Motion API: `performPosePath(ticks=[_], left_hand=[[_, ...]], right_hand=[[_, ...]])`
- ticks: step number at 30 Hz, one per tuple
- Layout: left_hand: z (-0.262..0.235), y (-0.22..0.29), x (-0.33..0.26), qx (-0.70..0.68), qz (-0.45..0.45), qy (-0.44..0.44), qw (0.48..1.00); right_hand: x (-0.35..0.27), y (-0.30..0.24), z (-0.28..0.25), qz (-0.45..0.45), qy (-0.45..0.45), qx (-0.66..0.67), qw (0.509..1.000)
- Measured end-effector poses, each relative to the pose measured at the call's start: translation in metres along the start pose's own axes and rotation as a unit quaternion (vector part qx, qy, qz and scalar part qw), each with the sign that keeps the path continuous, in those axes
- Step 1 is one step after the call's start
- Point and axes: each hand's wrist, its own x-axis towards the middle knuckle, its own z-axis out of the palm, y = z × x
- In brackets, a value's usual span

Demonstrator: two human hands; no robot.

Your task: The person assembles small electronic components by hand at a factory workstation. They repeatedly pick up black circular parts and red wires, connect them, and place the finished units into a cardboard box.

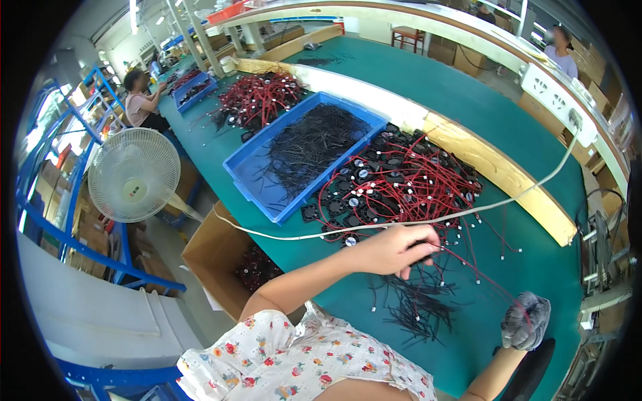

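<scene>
My bare left hand [401,250] reaches across the green bench, fingers pinched at one end of a thin red wire [476,270]. The wire runs taut and slanting down to my right hand [526,322], which wears a grey glove and is closed around its other part. Whatever the glove covers at that end is hidden. Under and beside my left hand lies a loose pile of short black tubes [418,311], with a few white connectors among them. Just beyond is a heap of small black fans with red wires [408,177] and white plugs.
A blue tray [247,167] of black tubes stands beyond the heap, with another wired pile [257,97] behind it. A white cable [401,224] crosses the bench. An open carton [210,250] and a standing fan [134,175] are at left. A person [142,100] sits far left.
</scene>
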Motion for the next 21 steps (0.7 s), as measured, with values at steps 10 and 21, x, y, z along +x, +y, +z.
performPosePath(ticks=[10, 21], left_hand=[[0.04, -0.031, 0.047, -0.226, -0.003, -0.057, 0.973], [0.056, -0.041, 0.046, -0.262, -0.064, -0.124, 0.955]], right_hand=[[0.053, 0.019, 0.036, -0.136, 0.33, -0.205, 0.911], [0.079, 0.061, 0.011, -0.036, 0.298, -0.31, 0.902]])
